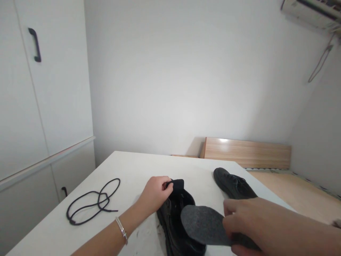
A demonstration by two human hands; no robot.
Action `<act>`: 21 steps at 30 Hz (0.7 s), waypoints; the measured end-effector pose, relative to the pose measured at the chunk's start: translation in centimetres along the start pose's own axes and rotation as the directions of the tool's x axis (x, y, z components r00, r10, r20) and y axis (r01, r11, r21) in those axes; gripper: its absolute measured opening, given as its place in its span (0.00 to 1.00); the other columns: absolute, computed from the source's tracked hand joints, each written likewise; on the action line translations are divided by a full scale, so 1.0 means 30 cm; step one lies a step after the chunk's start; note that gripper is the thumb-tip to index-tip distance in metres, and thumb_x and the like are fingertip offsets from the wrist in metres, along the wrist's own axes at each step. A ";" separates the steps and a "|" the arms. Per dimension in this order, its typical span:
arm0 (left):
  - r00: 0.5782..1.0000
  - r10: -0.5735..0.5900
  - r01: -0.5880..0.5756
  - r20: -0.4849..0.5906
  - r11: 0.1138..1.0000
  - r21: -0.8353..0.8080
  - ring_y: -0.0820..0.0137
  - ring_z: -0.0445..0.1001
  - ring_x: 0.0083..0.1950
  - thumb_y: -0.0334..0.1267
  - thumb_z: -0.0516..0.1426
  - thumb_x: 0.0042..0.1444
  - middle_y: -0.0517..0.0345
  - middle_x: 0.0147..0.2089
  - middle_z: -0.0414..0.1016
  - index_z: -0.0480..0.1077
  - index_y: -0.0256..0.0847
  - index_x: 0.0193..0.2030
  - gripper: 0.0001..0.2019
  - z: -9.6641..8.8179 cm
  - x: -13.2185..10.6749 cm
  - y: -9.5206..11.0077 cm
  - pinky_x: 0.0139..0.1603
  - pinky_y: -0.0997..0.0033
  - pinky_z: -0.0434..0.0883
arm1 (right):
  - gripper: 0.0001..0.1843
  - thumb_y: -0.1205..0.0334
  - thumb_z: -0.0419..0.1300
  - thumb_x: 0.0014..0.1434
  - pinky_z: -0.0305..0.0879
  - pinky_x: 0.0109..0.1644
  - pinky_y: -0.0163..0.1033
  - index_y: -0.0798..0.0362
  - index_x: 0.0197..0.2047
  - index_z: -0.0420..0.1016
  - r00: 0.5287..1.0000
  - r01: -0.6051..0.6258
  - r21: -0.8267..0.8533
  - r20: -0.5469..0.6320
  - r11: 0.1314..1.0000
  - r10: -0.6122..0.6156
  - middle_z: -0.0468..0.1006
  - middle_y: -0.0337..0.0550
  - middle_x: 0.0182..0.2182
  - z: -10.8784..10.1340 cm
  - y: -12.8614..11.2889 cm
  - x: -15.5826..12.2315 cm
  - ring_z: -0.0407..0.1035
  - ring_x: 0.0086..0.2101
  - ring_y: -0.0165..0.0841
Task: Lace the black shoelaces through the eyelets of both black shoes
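Note:
A black shoe (174, 227) without a lace stands on the white table in front of me, its opening facing up. My left hand (157, 190) pinches the shoe's tongue (178, 185) and holds it up. In my right hand (247, 220) is a grey felt insole (202, 222), held by one end, with its rounded free end over the shoe's opening. My fingers hide the insole's near end. A loose black shoelace (92, 204) lies in loops on the table, left of my left hand.
A second black shoe (231, 181), laced, lies on the white table (138, 165) beyond my right hand. A white cabinet (61, 89) stands at the left. Behind the table on the right is a bed frame with a wooden headboard (247, 153).

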State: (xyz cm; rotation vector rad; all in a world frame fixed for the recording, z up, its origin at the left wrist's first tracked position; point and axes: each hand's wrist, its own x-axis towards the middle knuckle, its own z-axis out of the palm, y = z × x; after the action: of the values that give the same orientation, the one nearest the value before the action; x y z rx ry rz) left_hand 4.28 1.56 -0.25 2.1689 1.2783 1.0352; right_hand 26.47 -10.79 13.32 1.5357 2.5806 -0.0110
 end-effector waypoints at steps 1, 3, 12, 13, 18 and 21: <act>1.000 -0.011 0.010 -0.018 0.999 -0.036 0.70 0.63 0.25 0.38 0.51 0.58 0.63 0.21 0.63 0.70 0.40 0.25 0.13 0.010 -0.004 -0.010 0.29 0.71 0.57 | 0.08 0.67 0.60 0.52 0.57 0.25 0.36 0.46 0.28 0.80 0.997 -0.024 0.000 0.079 1.000 0.024 0.82 0.40 0.30 -0.005 -0.016 0.021 0.75 0.24 0.34; 0.999 -0.025 0.020 -0.046 0.995 -0.103 0.69 0.65 0.27 0.39 0.51 0.59 0.62 0.24 0.67 0.73 0.39 0.29 0.13 0.030 -0.014 -0.023 0.30 0.71 0.59 | 0.10 0.66 0.57 0.54 0.56 0.25 0.35 0.49 0.31 0.80 0.981 -0.027 0.009 0.194 1.000 0.024 0.83 0.43 0.33 -0.010 -0.043 0.072 0.75 0.26 0.34; 0.994 -0.052 0.023 -0.097 0.960 -0.277 0.68 0.66 0.29 0.45 0.53 0.61 0.60 0.26 0.68 0.73 0.39 0.30 0.15 0.059 -0.046 -0.042 0.31 0.71 0.62 | 0.14 0.67 0.55 0.58 0.57 0.25 0.37 0.60 0.33 0.83 0.991 -0.012 -0.053 0.133 0.999 0.019 0.83 0.57 0.30 0.105 -0.131 0.290 0.76 0.28 0.39; 0.994 -0.051 0.021 -0.098 0.957 -0.291 0.68 0.67 0.30 0.45 0.53 0.61 0.59 0.27 0.69 0.74 0.38 0.32 0.14 0.060 -0.048 -0.045 0.32 0.71 0.62 | 0.14 0.68 0.54 0.59 0.60 0.28 0.38 0.61 0.35 0.83 0.995 -0.029 -0.063 0.097 0.998 0.035 0.83 0.58 0.31 0.128 -0.142 0.307 0.77 0.30 0.41; 0.992 -0.051 0.011 -0.115 0.947 -0.322 0.67 0.70 0.33 0.43 0.53 0.62 0.56 0.31 0.73 0.76 0.38 0.37 0.13 0.068 -0.057 -0.057 0.34 0.70 0.65 | 0.16 0.75 0.51 0.59 0.71 0.39 0.42 0.63 0.41 0.82 0.997 -0.055 -0.074 0.041 0.996 0.058 0.83 0.61 0.38 0.248 -0.174 0.380 0.79 0.38 0.46; 0.992 -0.043 0.004 -0.115 0.947 -0.322 0.66 0.71 0.34 0.42 0.53 0.62 0.55 0.33 0.74 0.76 0.38 0.36 0.13 0.070 -0.060 -0.061 0.36 0.70 0.66 | 0.17 0.78 0.53 0.57 0.72 0.42 0.44 0.65 0.42 0.81 0.998 -0.041 -0.064 0.053 0.997 0.044 0.82 0.64 0.40 0.306 -0.177 0.412 0.78 0.40 0.47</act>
State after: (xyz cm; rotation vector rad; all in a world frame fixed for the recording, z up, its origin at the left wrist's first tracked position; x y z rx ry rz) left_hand 4.33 0.93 -3.51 1.8648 1.0931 1.2837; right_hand 17.09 -3.23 2.36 1.5460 2.4819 0.0317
